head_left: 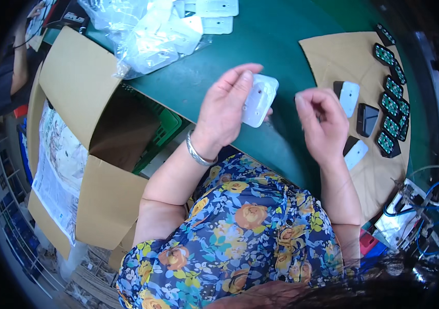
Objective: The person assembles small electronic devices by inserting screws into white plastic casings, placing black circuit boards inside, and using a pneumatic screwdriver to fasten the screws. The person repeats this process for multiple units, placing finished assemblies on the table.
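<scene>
My left hand [224, 105], a silver bangle on its wrist, grips a thin white rounded rectangular plate [253, 114] with small holes, thumb on its face. The plate is held tilted above the green table. To its right and apart from it, my right hand [323, 119] is raised with thumb and fingers curled together; whether something small is between them cannot be made out. Just beyond the right hand, on a cardboard sheet, lie a white-faced piece [349, 98] with a dark part beside it, a black case [367, 119] and another white-faced piece [356, 154].
Several black cases with green circuit boards [390, 104] line the right edge of the cardboard sheet [327, 54]. Clear bags of white plates [163, 36] lie at the far left of the table. An open carton [107, 198] stands at left; a fixture with blue tubes [402, 216] at right.
</scene>
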`<state>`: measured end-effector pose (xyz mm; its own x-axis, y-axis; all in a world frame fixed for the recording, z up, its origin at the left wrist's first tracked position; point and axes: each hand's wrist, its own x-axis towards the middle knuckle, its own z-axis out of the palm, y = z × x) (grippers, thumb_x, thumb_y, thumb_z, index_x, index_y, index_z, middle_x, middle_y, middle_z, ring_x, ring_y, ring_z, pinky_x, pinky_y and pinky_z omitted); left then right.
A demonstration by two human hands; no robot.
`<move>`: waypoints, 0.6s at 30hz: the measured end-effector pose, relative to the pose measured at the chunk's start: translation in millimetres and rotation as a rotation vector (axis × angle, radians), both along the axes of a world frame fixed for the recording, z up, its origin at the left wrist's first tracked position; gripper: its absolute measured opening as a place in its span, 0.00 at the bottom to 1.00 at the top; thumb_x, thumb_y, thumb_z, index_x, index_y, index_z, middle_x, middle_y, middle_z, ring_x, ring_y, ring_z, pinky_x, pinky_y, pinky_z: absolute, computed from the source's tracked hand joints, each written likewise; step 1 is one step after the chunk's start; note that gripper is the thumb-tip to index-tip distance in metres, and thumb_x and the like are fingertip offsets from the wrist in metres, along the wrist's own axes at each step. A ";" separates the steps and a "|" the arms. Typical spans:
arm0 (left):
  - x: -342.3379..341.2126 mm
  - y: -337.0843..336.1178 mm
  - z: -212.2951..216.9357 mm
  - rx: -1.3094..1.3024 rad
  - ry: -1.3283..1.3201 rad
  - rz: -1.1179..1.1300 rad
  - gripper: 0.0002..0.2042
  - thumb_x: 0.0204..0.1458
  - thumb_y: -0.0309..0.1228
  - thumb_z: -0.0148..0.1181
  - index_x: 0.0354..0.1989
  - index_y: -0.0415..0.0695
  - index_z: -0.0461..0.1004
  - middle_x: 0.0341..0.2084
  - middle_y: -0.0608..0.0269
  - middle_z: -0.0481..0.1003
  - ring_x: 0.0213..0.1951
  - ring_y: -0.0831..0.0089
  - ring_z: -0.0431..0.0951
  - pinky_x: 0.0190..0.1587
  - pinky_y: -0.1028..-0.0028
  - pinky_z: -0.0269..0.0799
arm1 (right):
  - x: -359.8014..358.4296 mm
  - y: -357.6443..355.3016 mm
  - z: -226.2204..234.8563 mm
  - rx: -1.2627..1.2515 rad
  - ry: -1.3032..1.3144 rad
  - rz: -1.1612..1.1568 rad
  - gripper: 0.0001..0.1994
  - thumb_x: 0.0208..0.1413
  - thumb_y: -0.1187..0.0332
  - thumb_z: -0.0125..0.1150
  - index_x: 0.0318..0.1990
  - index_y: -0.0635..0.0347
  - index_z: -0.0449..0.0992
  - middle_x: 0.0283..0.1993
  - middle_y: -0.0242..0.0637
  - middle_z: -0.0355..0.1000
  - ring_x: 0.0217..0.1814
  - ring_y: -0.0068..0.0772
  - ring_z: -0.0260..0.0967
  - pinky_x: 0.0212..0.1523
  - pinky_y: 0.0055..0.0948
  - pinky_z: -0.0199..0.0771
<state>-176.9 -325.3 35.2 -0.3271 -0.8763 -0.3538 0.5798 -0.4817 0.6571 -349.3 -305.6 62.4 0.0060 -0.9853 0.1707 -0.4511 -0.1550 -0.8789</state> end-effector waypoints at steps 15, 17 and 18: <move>-52.9 49.3 -0.8 -0.482 -0.419 -0.224 0.20 0.51 0.23 0.52 0.54 0.41 0.62 0.35 0.64 0.73 0.33 0.82 0.71 0.35 0.80 0.69 | -24.8 54.7 -23.5 -0.080 -0.125 -0.271 0.04 0.46 0.76 0.63 0.29 0.65 0.74 0.26 0.31 0.67 0.22 0.15 0.62 0.20 0.14 0.62; -55.0 51.7 2.4 -0.470 -0.418 -0.216 0.19 0.50 0.23 0.53 0.53 0.41 0.63 0.34 0.64 0.73 0.31 0.83 0.71 0.34 0.80 0.69 | -26.7 57.1 -23.5 -0.070 -0.109 -0.288 0.04 0.46 0.75 0.63 0.29 0.65 0.74 0.26 0.31 0.67 0.21 0.15 0.62 0.20 0.15 0.63; -55.6 52.6 3.5 -0.464 -0.419 -0.210 0.19 0.50 0.23 0.53 0.52 0.42 0.64 0.33 0.65 0.73 0.31 0.83 0.70 0.34 0.80 0.69 | -27.0 58.1 -23.4 -0.065 -0.102 -0.295 0.04 0.46 0.75 0.63 0.28 0.65 0.73 0.26 0.31 0.67 0.21 0.15 0.62 0.20 0.15 0.63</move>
<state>-232.4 -272.7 38.7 -0.4242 -0.9011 -0.0893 0.1541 -0.1690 0.9735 -376.3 -247.5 39.0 -0.2991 -0.9290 0.2179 -0.3948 -0.0874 -0.9146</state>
